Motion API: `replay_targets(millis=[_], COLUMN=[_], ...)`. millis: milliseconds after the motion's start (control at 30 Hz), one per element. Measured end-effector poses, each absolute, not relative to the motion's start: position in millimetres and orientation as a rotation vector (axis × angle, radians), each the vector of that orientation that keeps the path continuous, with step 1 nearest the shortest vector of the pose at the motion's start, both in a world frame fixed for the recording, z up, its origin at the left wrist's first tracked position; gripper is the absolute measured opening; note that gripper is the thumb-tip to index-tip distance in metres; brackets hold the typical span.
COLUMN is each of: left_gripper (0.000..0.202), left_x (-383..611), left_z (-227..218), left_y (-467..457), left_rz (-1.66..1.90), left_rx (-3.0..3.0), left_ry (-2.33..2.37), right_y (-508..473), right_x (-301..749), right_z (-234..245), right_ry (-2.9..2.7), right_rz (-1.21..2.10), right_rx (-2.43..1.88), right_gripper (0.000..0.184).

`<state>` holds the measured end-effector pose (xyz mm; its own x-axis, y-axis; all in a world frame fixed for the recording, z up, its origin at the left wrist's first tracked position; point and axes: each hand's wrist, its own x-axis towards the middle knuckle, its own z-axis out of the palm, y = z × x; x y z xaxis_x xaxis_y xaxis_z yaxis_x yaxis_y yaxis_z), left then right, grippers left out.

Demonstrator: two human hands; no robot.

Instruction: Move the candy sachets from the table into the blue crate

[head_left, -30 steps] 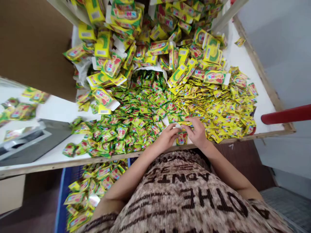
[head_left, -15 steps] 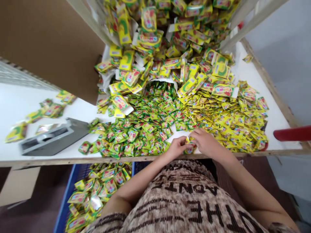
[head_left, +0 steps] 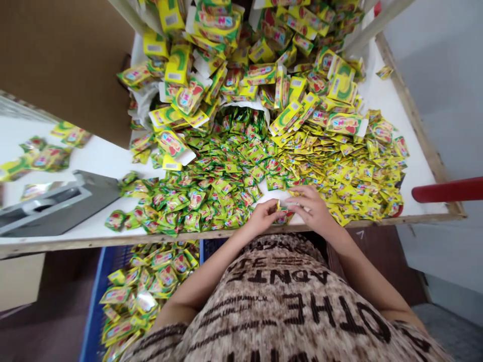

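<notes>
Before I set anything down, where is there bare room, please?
White tabletop shows on the left, between the cardboard and grey tape holder, and on the right, between the yellow packets and wooden edge. Green packets crowd up to the left hand, boxes heaped behind.

The person wears a short-sleeved shirt of mottled brown and beige fabric [head_left: 277, 301], which looks finely ribbed. Its front carries large black capital letters [head_left: 313, 308], among them "THE", and also lines of small dark print [head_left: 241, 301]. The brown left sleeve [head_left: 164, 338] shows dark bands. The left hand [head_left: 262, 216] and the right hand [head_left: 316, 211] are bare.
</notes>
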<state>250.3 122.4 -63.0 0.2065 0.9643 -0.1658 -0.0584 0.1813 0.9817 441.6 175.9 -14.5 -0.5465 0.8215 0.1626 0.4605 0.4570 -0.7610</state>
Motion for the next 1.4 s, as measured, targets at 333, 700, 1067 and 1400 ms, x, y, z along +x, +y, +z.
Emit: replay_targets(millis=[333,700,1067,1400], left_gripper=[0.034,0.030,0.010,0.036], left_x=[248,247,240,243], left_z=[-49,-54,-61,-66], left_y=[129,129,120,118], left_rz=[0.997,1.167,1.311,0.997], left_rx=[0.523,0.891,1.523,1.827], left_ry=[1.047,1.243,1.218,1.089], right_y=[161,177,156,130], right_x=[423,419,417,501], right_z=[-36,-40,-38,-27], right_ry=[-1.334,-1.311,-1.628,-2.085], right_rz=[1.738,1.727,1.236,0.380], right_rx=[-1.345,-1.279,-1.242,-1.784], right_gripper=[0.032,0.028,0.024,0.040])
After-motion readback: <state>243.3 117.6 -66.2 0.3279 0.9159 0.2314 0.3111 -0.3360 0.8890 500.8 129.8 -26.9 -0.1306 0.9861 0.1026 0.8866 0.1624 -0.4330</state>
